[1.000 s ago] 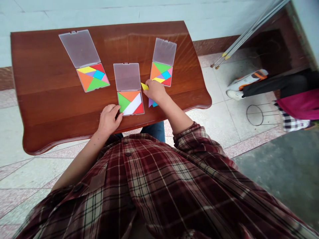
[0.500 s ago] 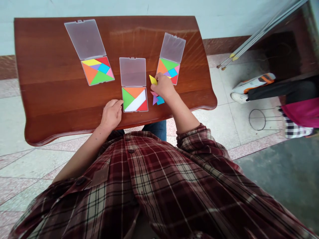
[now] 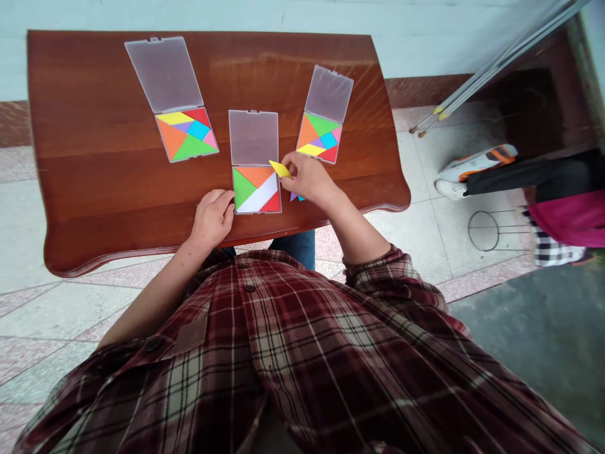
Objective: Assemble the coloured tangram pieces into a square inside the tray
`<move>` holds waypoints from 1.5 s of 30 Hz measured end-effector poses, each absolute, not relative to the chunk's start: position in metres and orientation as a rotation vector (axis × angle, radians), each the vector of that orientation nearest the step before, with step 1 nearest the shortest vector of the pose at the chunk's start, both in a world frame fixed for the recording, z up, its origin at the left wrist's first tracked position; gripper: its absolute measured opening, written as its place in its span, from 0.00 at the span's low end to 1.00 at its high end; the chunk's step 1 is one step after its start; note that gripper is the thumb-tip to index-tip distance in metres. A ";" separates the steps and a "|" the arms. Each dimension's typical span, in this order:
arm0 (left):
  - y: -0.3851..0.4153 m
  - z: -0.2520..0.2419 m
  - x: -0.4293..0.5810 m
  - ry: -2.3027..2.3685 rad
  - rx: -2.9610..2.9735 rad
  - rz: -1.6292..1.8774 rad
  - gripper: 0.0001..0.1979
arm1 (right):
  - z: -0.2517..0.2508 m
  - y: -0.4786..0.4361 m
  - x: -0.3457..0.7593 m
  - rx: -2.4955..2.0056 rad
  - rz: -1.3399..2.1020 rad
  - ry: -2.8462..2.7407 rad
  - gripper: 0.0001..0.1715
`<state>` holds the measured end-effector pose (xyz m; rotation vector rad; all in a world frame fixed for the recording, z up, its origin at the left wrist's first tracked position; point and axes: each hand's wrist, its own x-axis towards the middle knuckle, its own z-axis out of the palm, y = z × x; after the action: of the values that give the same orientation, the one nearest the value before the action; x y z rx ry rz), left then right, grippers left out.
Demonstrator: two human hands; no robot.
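Observation:
My right hand (image 3: 309,178) pinches a yellow parallelogram tangram piece (image 3: 280,168), which is over the upper right corner of the middle tangram box (image 3: 254,139). That box lies open with its clear lid folded back. In its tray are a green triangle (image 3: 241,187), an orange triangle (image 3: 256,174) and a red triangle (image 3: 273,202), with a white diagonal strip (image 3: 260,194) showing between them. My left hand (image 3: 212,216) rests on the table, closed against the box's left edge. Under my right hand, bits of purple and blue pieces (image 3: 295,197) show; the rest is hidden.
Another open tangram box (image 3: 165,74), full of coloured pieces, lies at the left on the brown wooden table (image 3: 94,189). A third full box (image 3: 329,93) is at the right. Crutches (image 3: 466,88) lean by the wall, and a person's leg (image 3: 505,180) shows at right.
My right hand has moved left and slightly toward me with the yellow piece, from beside the right box to the middle box. It now covers most of the loose pieces. My left hand stays put.

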<state>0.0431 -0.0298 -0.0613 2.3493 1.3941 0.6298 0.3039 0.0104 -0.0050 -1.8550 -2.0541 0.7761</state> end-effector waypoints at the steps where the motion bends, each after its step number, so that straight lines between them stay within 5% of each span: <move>1: -0.030 -0.062 0.043 1.389 2.347 0.636 0.18 | -0.006 0.008 0.302 -1.885 0.780 -2.037 0.16; 31: -0.028 -0.066 0.045 1.328 2.353 0.701 0.15 | 0.007 -0.004 0.260 -2.359 0.790 -1.883 0.16; 45: -0.026 -0.074 0.044 1.280 2.327 0.737 0.19 | 0.008 -0.016 0.260 -1.979 0.848 -2.388 0.21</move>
<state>0.0443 -0.0264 -0.0744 2.3274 1.2801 0.7374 0.2598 -0.0156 0.0082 -1.9789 -2.3878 0.8476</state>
